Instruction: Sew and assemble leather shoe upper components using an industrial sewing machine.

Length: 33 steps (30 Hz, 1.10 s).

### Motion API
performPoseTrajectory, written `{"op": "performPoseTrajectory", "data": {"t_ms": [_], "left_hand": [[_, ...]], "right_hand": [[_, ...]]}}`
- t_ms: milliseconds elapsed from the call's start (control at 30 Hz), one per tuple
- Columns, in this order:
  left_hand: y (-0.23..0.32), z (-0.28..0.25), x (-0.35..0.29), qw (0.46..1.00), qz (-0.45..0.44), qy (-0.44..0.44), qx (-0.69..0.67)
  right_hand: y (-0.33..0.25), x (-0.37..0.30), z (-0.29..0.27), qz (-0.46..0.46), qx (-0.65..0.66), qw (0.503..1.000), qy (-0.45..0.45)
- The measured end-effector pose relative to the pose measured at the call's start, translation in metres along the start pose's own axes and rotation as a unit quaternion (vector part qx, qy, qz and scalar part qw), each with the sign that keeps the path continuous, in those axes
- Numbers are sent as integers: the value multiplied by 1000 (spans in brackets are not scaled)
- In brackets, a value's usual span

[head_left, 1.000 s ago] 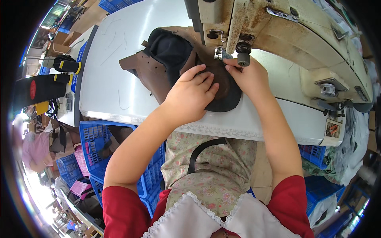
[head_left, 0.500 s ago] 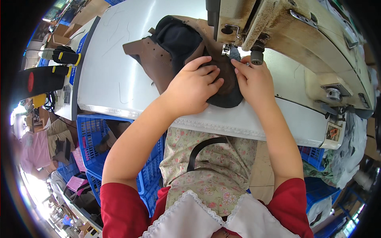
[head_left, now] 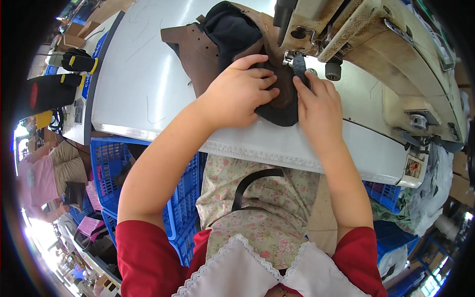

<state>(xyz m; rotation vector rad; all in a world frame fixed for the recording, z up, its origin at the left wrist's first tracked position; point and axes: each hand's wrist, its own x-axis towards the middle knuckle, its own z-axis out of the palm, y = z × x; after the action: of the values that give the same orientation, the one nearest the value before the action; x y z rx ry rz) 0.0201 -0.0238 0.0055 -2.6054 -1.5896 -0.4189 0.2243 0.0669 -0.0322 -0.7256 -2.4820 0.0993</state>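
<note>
A brown leather shoe upper (head_left: 195, 59) with black lining (head_left: 230, 32) and a row of small holes lies on the white sewing machine bed. My left hand (head_left: 237, 91) rests on it, fingers spread and pressing down on the dark part in the middle. A narrow grey strip (head_left: 299, 64) runs beside the presser foot (head_left: 288, 58), along the right side of the upper. At the strip's near end, the thumb and forefinger of my right hand (head_left: 319, 101) close on it. The fingertips are close to the presser foot; part of the upper is hidden beneath my hands.
The machine's worn arm (head_left: 376, 49) overhangs the upper right. Along the table's near edge runs a printed ruler (head_left: 257, 157). Blue plastic crates (head_left: 180, 203) stand below on the left. A black-and-yellow tool (head_left: 79, 62) lies at the far left; a person (head_left: 44, 173) is beyond.
The upper has turned slightly clockwise, its left end swinging farther away from me. Both hands stay on the work beside the presser foot. The whole view has shifted a little.
</note>
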Motion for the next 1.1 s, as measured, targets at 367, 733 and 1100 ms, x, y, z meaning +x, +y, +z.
{"op": "performPoseTrajectory", "data": {"t_ms": [367,733,1100], "left_hand": [[-23,-1,3,999,15,5,-40],[-48,-5,9,998,24,-9,-63],[-53,-6,13,996,30,-8,-79]], "right_hand": [[-15,3,2,25,-22,999,-16],[-27,4,4,45,-29,998,-26],[-29,3,8,61,-14,998,-2]]}}
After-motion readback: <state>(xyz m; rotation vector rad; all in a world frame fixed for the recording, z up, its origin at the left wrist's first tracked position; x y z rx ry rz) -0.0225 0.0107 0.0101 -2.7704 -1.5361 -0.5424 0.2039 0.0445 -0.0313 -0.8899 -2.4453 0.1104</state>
